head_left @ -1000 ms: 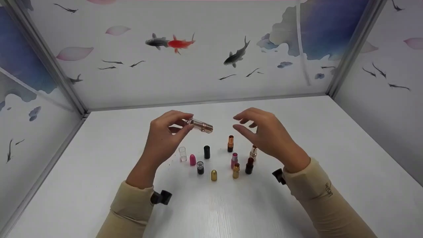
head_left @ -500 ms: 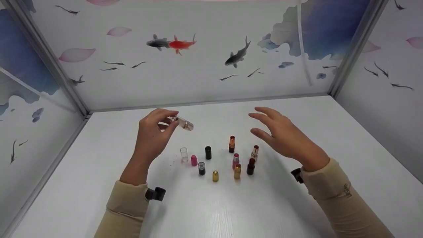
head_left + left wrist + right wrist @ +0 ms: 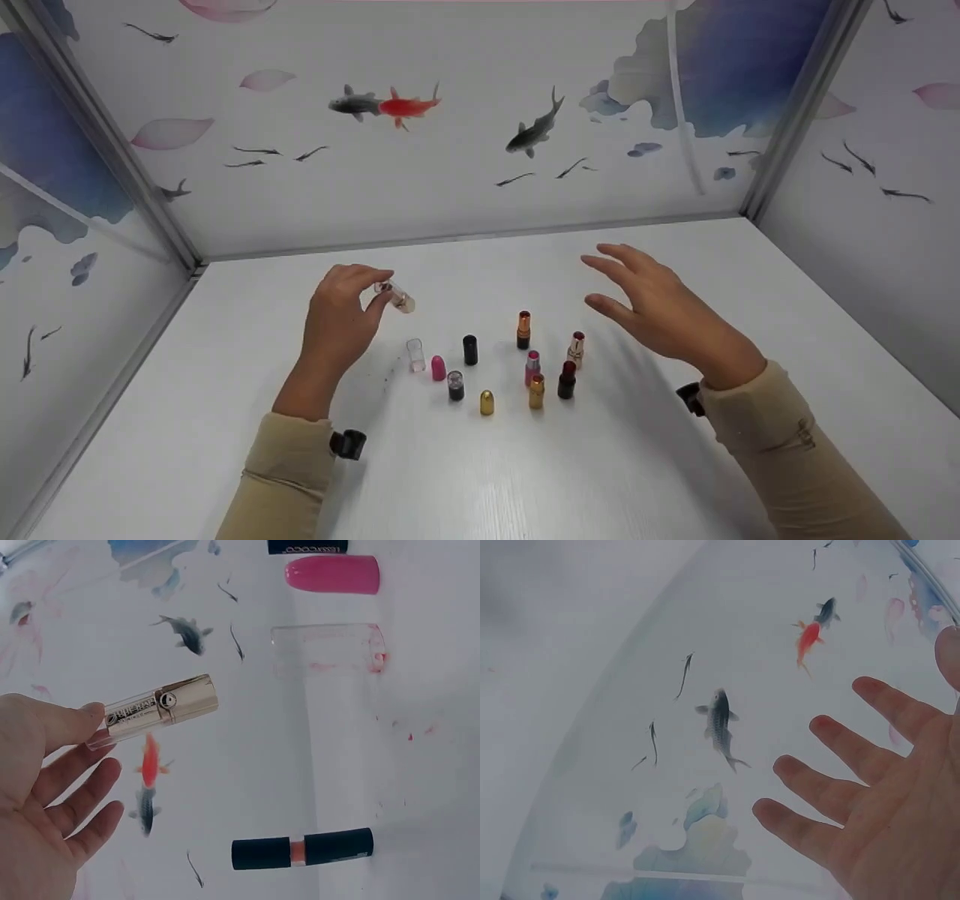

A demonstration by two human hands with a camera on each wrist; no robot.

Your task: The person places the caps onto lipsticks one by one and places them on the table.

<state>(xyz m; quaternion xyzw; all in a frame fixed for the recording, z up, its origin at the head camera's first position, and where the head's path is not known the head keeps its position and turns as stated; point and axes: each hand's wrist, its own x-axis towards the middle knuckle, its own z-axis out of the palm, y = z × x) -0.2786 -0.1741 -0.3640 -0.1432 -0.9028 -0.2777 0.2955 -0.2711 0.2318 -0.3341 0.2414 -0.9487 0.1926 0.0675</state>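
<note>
My left hand pinches a lipstick by its clear end, between thumb and finger, above the left part of the table. The lipstick's other end is gold, and dark lettering shows on the clear part. In the left wrist view, the other fingers spread loosely. My right hand hovers over the right side with fingers spread and nothing held. Below and between the hands stand a clear cap, a pink cap, a black tube, a black tube with a clear top and a gold cap.
Uncapped lipsticks stand to the right: an orange-and-black one, a pink one, a gold one, a dark red one and a rose-gold one. Patterned panels enclose the white table.
My left hand has moved left, carrying the lipstick, and lowered slightly at the end. My right hand has drawn away to the right, and its fingers have spread.
</note>
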